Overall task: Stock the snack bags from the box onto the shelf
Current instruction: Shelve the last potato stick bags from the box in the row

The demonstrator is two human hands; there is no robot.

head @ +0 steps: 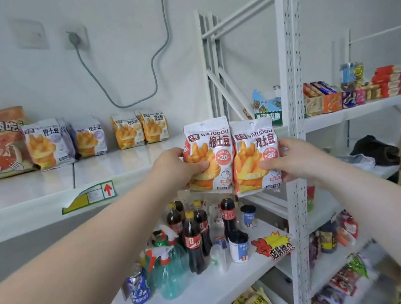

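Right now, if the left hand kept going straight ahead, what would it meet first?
Probably the bare top shelf, right of the yellow snack bags; the left hand and its held bag seem unobstructed, though depth is unclear.

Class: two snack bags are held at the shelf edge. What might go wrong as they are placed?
The left hand grips the left bag and the right hand the right bag by one side only; either may slip onto the cola bottles below. Pushed in carelessly, they might topple the orange bags standing on the shelf.
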